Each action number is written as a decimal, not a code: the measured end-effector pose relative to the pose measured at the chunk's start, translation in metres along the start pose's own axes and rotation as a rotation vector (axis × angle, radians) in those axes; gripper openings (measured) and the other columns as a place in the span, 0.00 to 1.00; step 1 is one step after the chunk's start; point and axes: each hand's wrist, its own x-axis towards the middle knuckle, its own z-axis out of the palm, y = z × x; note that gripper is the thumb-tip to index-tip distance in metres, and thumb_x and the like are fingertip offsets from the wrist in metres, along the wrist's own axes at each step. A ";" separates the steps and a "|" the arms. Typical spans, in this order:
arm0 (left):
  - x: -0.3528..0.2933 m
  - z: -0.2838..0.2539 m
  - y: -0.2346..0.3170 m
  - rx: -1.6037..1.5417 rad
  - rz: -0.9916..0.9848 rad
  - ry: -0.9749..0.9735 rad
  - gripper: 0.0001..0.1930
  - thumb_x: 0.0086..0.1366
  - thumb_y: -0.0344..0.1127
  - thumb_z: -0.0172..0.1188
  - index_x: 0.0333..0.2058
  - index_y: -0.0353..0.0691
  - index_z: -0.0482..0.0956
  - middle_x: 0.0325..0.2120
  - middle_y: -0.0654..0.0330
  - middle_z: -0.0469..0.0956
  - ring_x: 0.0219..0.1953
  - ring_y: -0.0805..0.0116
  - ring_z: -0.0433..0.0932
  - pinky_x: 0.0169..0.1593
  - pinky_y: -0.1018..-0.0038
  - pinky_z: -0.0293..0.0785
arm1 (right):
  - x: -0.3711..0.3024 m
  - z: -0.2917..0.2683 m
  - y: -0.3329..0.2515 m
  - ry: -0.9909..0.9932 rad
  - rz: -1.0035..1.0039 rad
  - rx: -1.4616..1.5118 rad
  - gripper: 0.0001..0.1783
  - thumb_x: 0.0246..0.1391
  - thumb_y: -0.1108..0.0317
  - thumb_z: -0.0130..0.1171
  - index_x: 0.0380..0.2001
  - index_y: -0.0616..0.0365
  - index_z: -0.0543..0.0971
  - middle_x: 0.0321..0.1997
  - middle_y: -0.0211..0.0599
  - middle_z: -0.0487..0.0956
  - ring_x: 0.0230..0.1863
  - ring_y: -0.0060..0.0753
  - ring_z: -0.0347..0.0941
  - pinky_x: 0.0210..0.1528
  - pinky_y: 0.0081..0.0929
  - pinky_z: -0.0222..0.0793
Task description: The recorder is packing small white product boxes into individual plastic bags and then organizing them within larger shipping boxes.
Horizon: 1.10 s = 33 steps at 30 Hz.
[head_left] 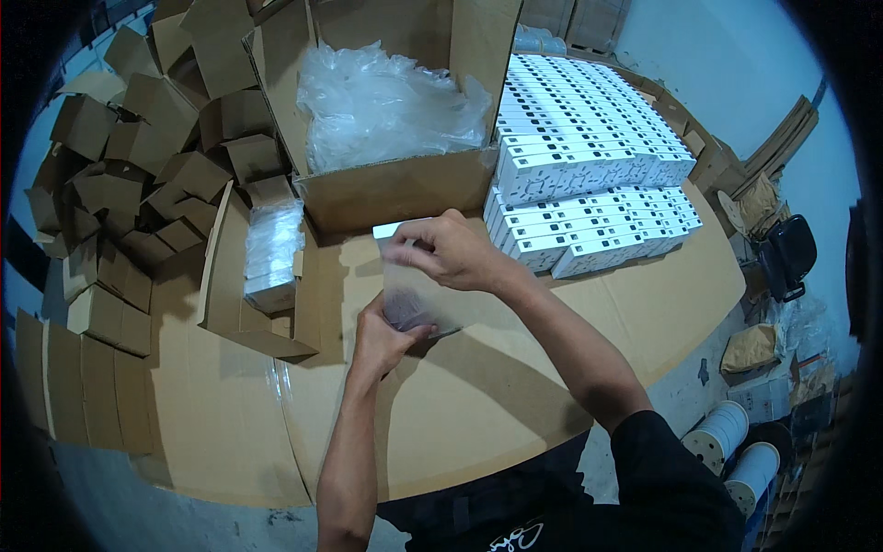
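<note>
Between my hands, over the cardboard-covered table [478,377], is a flat white box [409,293] that looks to be inside a clear plastic bag. My left hand [384,339] grips its lower end, the thumb lying across the near edge. Up at the far end, my right hand [451,253] is closed, with thumb and fingers pinching the plastic near the top edge. The right fingers partly cover the box, and its underside is hidden. Just left of my hands, an open cardboard carton [262,336] contains a row of bagged white boxes [273,244].
A large open carton [395,193] full of clear plastic bags [386,110] stands behind my hands. To its right are stacked rows of white boxes [589,175]. Many empty cartons [138,147] pile up at the left. Cable spools [722,432] sit on the floor at right.
</note>
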 end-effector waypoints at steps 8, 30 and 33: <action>0.005 -0.010 -0.011 -0.092 0.039 -0.003 0.28 0.46 0.29 0.80 0.47 0.32 0.80 0.40 0.56 0.85 0.42 0.66 0.84 0.50 0.68 0.80 | -0.010 0.009 0.025 0.496 0.051 0.530 0.20 0.75 0.58 0.41 0.54 0.59 0.76 0.42 0.34 0.82 0.44 0.22 0.76 0.48 0.24 0.70; 0.002 -0.022 -0.005 -0.201 -0.016 -0.071 0.29 0.48 0.28 0.80 0.49 0.33 0.77 0.41 0.59 0.83 0.42 0.70 0.82 0.49 0.71 0.80 | -0.036 0.059 0.088 0.447 0.190 0.709 0.18 0.59 0.80 0.62 0.52 0.59 0.82 0.49 0.30 0.80 0.45 0.20 0.77 0.50 0.20 0.75; 0.002 -0.024 -0.007 -0.201 -0.029 -0.078 0.29 0.48 0.28 0.80 0.49 0.33 0.77 0.41 0.59 0.83 0.42 0.70 0.82 0.49 0.71 0.80 | -0.034 0.054 0.082 0.466 0.204 0.708 0.17 0.58 0.80 0.63 0.51 0.59 0.82 0.47 0.30 0.81 0.44 0.20 0.77 0.49 0.20 0.75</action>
